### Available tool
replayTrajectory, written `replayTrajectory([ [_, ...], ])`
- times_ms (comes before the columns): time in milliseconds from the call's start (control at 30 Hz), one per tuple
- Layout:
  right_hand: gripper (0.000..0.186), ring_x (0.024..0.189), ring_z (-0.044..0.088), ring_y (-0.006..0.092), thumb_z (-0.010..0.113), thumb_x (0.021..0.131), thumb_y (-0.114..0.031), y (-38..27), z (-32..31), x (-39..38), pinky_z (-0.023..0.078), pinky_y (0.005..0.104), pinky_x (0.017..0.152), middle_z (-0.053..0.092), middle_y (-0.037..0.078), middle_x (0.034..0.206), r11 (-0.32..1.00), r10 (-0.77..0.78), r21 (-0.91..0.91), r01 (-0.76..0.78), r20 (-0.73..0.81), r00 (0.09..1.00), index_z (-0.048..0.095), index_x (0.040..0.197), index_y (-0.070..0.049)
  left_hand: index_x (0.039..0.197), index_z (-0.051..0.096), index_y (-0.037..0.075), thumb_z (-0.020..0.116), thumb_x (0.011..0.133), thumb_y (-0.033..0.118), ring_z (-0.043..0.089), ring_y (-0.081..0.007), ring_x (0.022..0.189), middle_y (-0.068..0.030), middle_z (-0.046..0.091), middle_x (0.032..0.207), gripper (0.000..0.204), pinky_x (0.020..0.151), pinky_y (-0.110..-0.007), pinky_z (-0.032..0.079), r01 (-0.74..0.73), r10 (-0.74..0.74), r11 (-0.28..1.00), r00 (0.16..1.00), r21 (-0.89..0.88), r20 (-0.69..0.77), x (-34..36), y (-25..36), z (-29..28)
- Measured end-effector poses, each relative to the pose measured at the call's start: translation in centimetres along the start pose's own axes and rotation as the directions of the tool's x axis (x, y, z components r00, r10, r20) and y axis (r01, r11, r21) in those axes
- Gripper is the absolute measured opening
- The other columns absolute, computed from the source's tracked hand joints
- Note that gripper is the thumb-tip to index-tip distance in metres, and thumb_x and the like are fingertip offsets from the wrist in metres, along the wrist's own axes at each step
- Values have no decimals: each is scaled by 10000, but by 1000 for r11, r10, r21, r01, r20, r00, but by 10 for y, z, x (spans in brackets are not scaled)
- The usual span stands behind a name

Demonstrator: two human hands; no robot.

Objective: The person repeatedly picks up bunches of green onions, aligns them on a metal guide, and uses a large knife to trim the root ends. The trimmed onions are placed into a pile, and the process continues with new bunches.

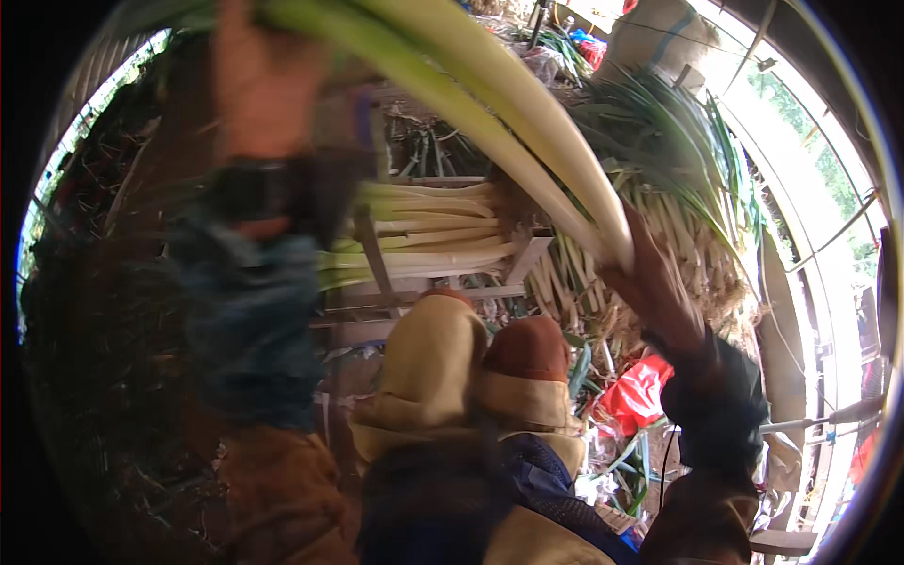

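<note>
At top, cropped leeks [513, 94], right fingers [644, 247] closed on them, left fingers [234, 42] blurred, hold unclear

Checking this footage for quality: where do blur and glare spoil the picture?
In the head view, motion blur smears the left hand and blue sleeve; there too, glare bleaches the right side, while the leeks in the wooden rack look clearer.

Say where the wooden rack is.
In the head view, the wooden rack stands near the centre, just beyond the person's knees, with leeks lying in it and the right hand to its right.
</note>
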State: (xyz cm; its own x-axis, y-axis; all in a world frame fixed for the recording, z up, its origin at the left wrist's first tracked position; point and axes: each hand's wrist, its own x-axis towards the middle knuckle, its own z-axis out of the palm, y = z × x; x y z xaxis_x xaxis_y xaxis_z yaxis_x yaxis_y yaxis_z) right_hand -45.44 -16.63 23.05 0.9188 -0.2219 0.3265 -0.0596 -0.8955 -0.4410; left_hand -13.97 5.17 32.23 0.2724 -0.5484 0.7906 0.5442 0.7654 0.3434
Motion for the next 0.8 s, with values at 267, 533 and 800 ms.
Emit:
replayTrajectory([
  [267,670,827,566,346,601,724,-30,-1,149,188,466,419,698,527,151,1070,858,-512,25,514,-51,857,352,1340,-114,1236,471,57,598,868,341,484,-294,1144,-202,479,1251,482,937,-449,447,158,566,681,506,715,-651,-118,175,-75],
  [533,568,974,543,359,510,767,-63,128,276,209,423,446,822,547,162,1063,967,-66,-183,177,490,869,387,1313,-155,1114,555,16,684,797,270,605,-242,878,-142,609,964,426,742,-369,515,833,244,363,348,418,-905,-195,85,-177],
  [800,496,1010,531,340,580,751,-97,170,269,216,406,437,865,565,142,1043,963,-141,-135,231,479,866,464,1233,-119,1048,605,32,691,723,353,511,-346,1024,-152,595,1020,465,894,-449,382,167,-277,-852,661,496,-698,-182,7,-270],
])
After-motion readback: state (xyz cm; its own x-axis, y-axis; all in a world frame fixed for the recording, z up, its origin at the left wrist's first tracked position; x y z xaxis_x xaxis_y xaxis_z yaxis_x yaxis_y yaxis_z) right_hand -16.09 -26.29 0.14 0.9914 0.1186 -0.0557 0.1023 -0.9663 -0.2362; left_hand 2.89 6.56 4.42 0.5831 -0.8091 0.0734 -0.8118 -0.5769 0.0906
